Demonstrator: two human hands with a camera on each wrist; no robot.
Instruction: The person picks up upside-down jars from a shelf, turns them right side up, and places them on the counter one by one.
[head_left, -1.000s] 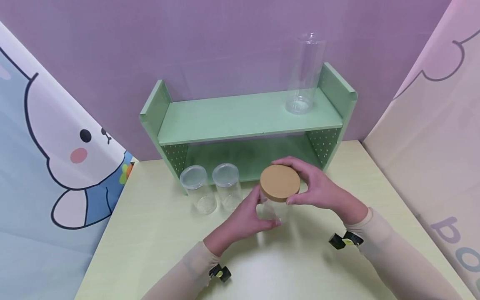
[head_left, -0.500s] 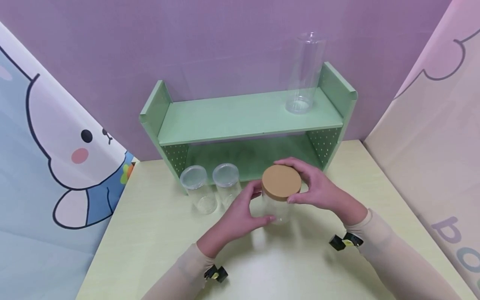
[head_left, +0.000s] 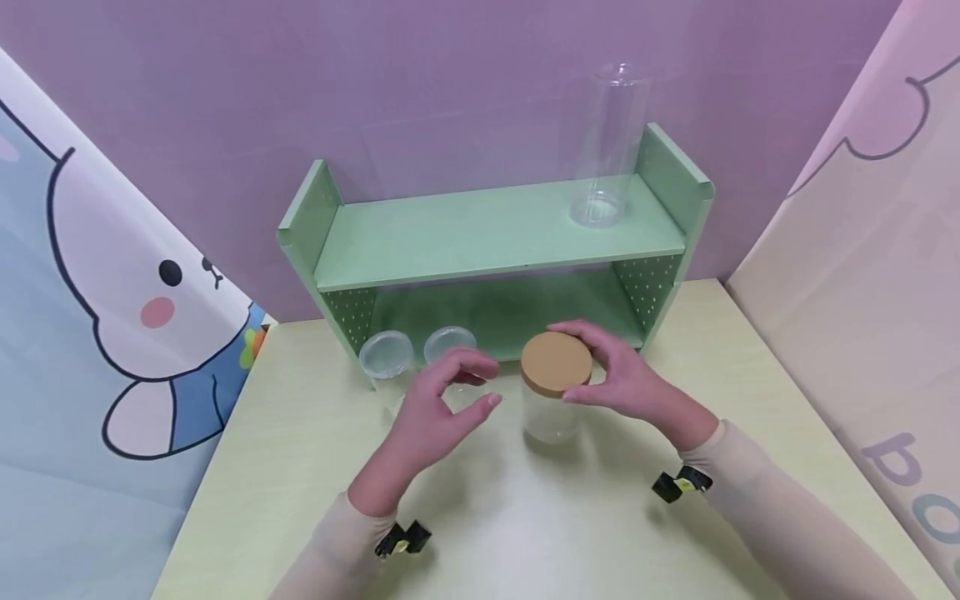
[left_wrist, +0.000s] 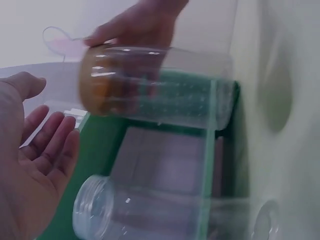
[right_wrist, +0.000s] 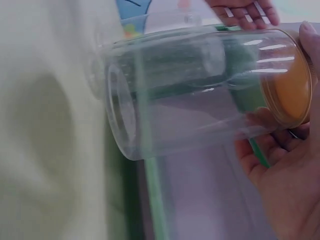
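A clear glass jar (head_left: 551,417) with a round tan lid (head_left: 551,364) stands on the pale table (head_left: 525,533) in front of the green shelf. My right hand (head_left: 581,367) grips the lid by its rim, fingers curled round it; the right wrist view shows the same jar (right_wrist: 200,95) and lid (right_wrist: 292,90) against that palm (right_wrist: 285,180). My left hand (head_left: 480,383) hovers just left of the jar with fingers loosely spread, holding nothing, above two small clear jars (head_left: 386,358) (head_left: 448,342). In the left wrist view the left hand (left_wrist: 40,165) is open beside the jar (left_wrist: 155,85).
A two-tier green shelf (head_left: 487,242) stands against the purple wall, with a tall clear cylinder (head_left: 607,150) on its top board at the right. Printed fabric panels (head_left: 112,292) close in both sides. Bare table lies toward the front edge.
My left hand has let go of the jar's side and moved left, away from it. The right hand keeps its grip on the lid; the jar has shifted slightly.
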